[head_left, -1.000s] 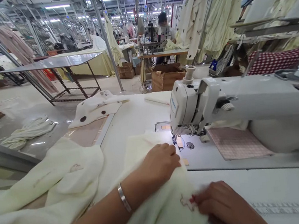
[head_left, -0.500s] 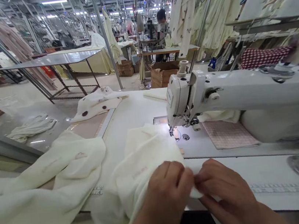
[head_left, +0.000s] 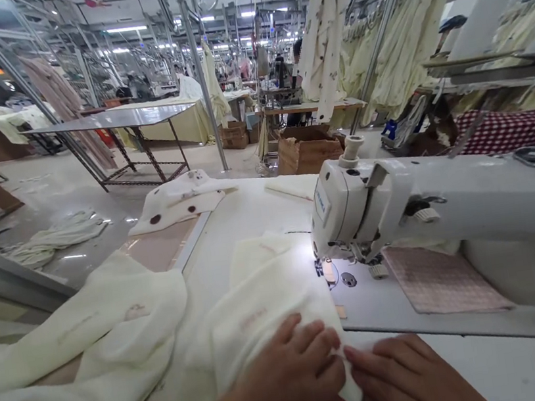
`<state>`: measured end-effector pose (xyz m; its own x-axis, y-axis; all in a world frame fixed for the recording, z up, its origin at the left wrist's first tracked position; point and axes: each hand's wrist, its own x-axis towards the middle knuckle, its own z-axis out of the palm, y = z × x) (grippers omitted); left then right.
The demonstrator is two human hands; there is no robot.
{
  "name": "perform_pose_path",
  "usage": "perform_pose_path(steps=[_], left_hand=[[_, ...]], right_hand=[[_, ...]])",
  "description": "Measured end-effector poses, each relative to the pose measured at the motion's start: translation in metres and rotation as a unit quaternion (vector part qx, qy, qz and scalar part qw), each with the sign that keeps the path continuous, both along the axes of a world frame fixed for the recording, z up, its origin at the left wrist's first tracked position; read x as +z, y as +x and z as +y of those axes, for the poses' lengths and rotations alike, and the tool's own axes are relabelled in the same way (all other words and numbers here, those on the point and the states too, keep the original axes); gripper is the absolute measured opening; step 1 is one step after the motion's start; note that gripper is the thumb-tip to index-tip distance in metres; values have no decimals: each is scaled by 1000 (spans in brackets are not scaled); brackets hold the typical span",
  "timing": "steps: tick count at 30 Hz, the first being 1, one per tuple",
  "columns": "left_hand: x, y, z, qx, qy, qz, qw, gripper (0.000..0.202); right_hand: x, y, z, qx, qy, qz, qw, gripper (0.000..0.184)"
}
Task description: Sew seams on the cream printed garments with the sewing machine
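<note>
A cream fabric piece (head_left: 262, 307) with faint pinkish embroidery lies on the sewing table, its right edge running up to the needle area. The white sewing machine (head_left: 348, 209) stands over it with its lamp lit. My left hand (head_left: 297, 375) rests on the cloth, its fingers bent a little and spread apart. Just to the right, my right hand (head_left: 411, 373) has its fingers close together at the cloth's edge, pinching it; the thumb is hidden. Another bunched cream cloth (head_left: 130, 326) covers the table's left side.
A dotted white cloth (head_left: 178, 203) lies at the table's far left corner. Pink checked fabric (head_left: 442, 279) sits under the machine arm. Beyond are a metal-legged table (head_left: 126, 117), a cardboard box (head_left: 307, 148), hanging garments (head_left: 399, 42) and cloth on the floor (head_left: 63, 236).
My left fingers have spread out from a closed grip onto the cloth. Both hands sit slightly lower in view, and the camera has shifted, bringing the machine closer.
</note>
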<state>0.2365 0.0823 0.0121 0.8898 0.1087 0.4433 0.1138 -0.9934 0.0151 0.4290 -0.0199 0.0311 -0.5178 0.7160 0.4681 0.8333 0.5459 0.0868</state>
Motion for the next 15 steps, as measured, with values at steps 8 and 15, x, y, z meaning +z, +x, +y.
perform_pose_path(steps=[8,15], left_hand=[[8,15,66,-49,-30,81,995,24],[9,19,78,-98,-48,85,990,17]], right_hand=[[-13,14,55,-28,-56,77,995,22],[-17,16,63,-59,-83,99,990,19]])
